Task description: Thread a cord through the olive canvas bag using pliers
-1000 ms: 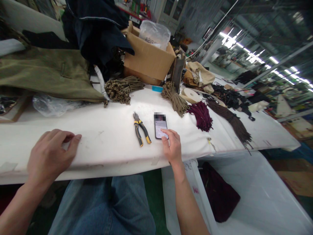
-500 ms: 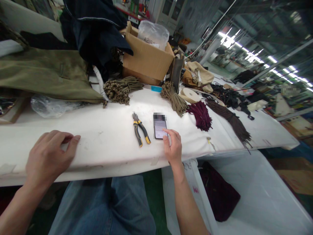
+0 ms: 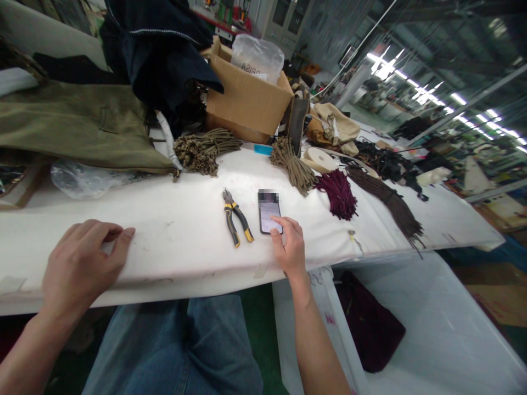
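Note:
A phone (image 3: pixel 268 210) with a lit screen lies flat on the white table (image 3: pixel 181 241). My right hand (image 3: pixel 290 247) rests at its near right corner, fingers loosely curled, with a fingertip touching the lower screen. Yellow-and-black pliers (image 3: pixel 236 222) lie just left of the phone. My left hand (image 3: pixel 82 266) rests on the table's near edge at the left, fingers bent and apart, holding nothing.
Bundles of olive cords (image 3: pixel 203 151), tan cords (image 3: pixel 294 164), maroon cords (image 3: pixel 340 193) and brown cords (image 3: pixel 391 206) lie behind the phone. A cardboard box (image 3: pixel 242 101), olive cloth (image 3: pixel 78 126) and dark garments (image 3: pixel 160 49) stand at the back. A white bin (image 3: pixel 432 323) holding maroon fabric sits below right.
My right hand's fingertip shifted slightly on the phone's lower screen. My left hand has stayed in place.

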Demonstrator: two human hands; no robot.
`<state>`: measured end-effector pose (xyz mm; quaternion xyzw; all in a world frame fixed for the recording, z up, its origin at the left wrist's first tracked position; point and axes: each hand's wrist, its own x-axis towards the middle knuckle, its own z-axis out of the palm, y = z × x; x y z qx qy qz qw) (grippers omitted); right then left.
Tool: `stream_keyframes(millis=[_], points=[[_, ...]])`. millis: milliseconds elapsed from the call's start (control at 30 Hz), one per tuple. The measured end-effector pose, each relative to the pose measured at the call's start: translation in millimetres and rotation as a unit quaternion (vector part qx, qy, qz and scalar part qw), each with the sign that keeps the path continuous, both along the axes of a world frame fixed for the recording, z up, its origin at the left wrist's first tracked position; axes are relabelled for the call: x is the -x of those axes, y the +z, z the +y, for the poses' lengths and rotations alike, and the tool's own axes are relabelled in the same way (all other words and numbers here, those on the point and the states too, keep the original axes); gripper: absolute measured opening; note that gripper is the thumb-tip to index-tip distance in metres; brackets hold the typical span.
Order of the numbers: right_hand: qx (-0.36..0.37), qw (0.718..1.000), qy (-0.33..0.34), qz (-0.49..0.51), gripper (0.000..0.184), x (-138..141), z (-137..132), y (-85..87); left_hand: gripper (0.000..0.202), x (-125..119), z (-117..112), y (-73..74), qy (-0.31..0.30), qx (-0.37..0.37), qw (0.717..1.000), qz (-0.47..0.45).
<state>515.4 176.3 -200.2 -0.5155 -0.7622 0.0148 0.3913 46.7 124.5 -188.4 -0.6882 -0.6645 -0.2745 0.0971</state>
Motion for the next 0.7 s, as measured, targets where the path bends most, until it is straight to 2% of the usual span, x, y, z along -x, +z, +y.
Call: stream_keyframes(millis=[533, 700], points=[[-0.004, 0.999, 0.021, -0.026, 0.029, -0.8, 0.7, -1.0, 0.029, 0.1, 0.1, -1.9, 0.004, -0.004, 1.0, 0.001], [-0.011, 1.0, 0.011, 0.0, 0.031, -0.2, -0.9, 1.4, 0.029, 0.4, 0.1, -2.7, 0.004, -0.003, 1.0, 0.001]])
